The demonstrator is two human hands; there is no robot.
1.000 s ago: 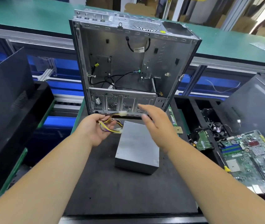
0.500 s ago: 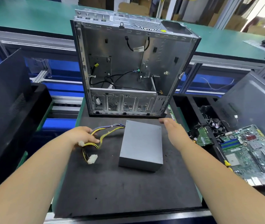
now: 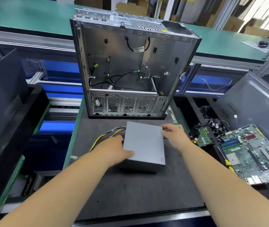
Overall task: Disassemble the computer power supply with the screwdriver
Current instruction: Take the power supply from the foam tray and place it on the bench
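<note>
Two hands on power supply [image 3: 144,143], left hand [image 3: 115,149] flat, thumb on top, right hand [image 3: 174,136] gripping far corner.

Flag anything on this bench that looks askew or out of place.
The screwdriver lies off the mat, wedged beside the circuit board at the right. The power supply sits slightly skewed between both hands, cables trailing left.

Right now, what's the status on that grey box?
Both hands on the power supply: left hand on its near-left edge, right hand at far-right corner. Box flat on mat. Screwdriver untouched, right.
</note>
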